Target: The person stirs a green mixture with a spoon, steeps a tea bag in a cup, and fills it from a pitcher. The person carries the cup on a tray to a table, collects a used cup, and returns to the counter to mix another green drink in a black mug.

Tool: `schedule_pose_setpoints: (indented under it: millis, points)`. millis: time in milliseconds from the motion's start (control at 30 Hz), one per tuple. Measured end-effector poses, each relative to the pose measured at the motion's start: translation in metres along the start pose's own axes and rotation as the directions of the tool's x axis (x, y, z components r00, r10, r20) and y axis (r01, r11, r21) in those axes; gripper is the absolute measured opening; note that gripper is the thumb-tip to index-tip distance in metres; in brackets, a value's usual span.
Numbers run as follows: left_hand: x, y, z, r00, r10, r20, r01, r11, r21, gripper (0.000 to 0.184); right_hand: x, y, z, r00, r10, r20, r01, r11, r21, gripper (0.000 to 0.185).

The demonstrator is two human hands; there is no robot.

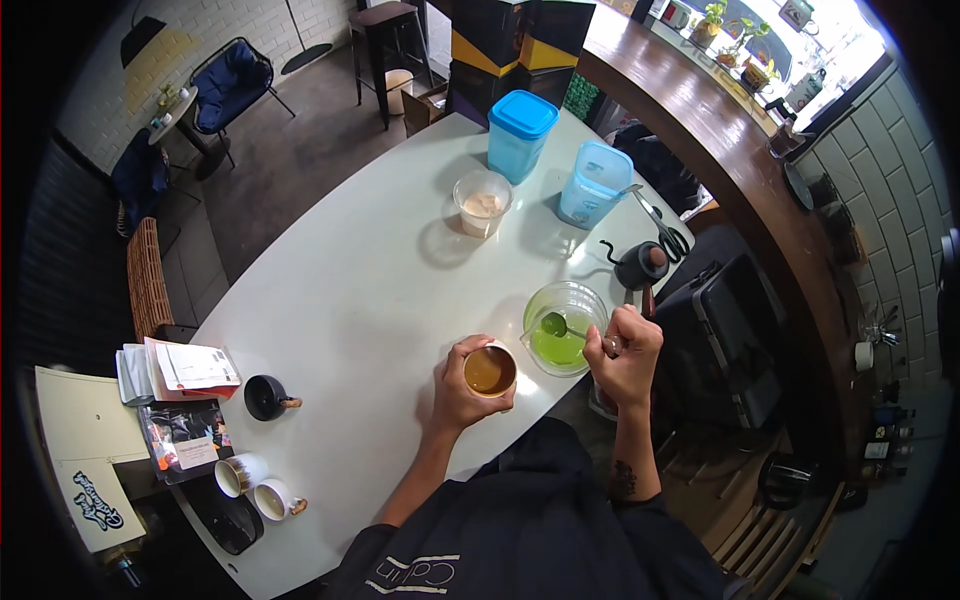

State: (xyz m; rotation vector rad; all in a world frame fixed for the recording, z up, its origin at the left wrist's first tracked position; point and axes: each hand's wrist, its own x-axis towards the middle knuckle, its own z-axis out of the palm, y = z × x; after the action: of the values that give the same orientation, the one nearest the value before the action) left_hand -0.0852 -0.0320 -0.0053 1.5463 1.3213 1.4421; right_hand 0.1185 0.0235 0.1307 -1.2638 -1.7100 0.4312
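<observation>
My left hand [458, 398] is wrapped round a cup of brown, coffee-like liquid [490, 371], above the near edge of the white table. My right hand [628, 358] is closed on the handle of a spoon [577, 332]. The spoon's bowl is in the green liquid [556, 347], inside a clear glass jug [578, 291] just right of the cup. Behind the jug, close to my right hand, stands a dark grey pot [640, 266] with a curved spout.
A blue-lidded container [521, 140], an open light-blue container [594, 188], a clear tub of pale powder [483, 205] and scissors [669, 236] are toward the far end of the table [340, 270]. At left are a black mug [266, 397], two pale mugs [240, 474] and packets [190, 366].
</observation>
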Motion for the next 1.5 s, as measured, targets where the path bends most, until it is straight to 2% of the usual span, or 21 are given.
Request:
schedule_pose_setpoints:
  millis: [100,333,467,533,800,900,1100,1167,1267,1500]
  points:
    - [-0.001,-0.008,0.001,0.999,0.031,0.024,-0.032,0.999,0.027,0.078,0.002,0.001,0.0,1.0,0.01,0.014,-0.01,1.0,0.002,0.038]
    - [0.004,-0.009,0.004,0.995,0.093,-0.03,-0.091,0.994,0.067,0.078,0.002,0.004,-0.005,1.0,0.009,0.017,-0.008,1.0,-0.027,0.037]
    - [0.006,-0.007,0.004,0.995,0.085,-0.046,-0.08,0.993,0.086,0.077,-0.005,0.009,-0.01,0.999,0.052,0.006,-0.051,0.997,-0.051,0.037]
    - [0.005,-0.009,0.005,0.993,0.108,-0.055,-0.104,0.992,0.073,0.077,-0.009,0.015,-0.014,0.991,0.13,0.0,-0.13,0.991,-0.04,0.038]
    - [-0.004,-0.014,0.004,0.981,0.13,-0.144,-0.124,0.991,0.048,0.08,-0.012,0.023,-0.017,0.989,0.14,0.039,-0.136,0.986,-0.098,0.04]
    - [-0.004,-0.012,0.005,0.978,0.147,-0.151,-0.133,0.986,0.096,0.081,-0.01,0.019,-0.014,0.988,0.149,0.05,-0.144,0.985,-0.1,0.041]
    - [0.01,-0.002,0.005,0.986,0.101,-0.133,-0.077,0.982,0.174,0.075,0.008,0.004,-0.008,0.98,0.086,0.18,-0.045,0.974,-0.222,0.042]
    - [0.013,0.0,0.005,0.991,0.024,-0.13,0.0,0.984,0.176,0.071,0.017,-0.005,-0.005,0.966,0.015,0.259,0.063,0.956,-0.288,0.038]
    - [0.014,-0.003,0.004,0.992,-0.071,-0.103,0.085,0.987,0.133,0.071,0.03,-0.017,0.003,0.945,-0.022,0.325,0.117,0.954,-0.277,0.035]
    - [0.016,0.001,0.001,0.988,-0.101,-0.121,0.113,0.989,0.098,0.07,0.049,-0.023,0.022,0.864,-0.059,0.5,0.232,0.928,-0.292,0.031]
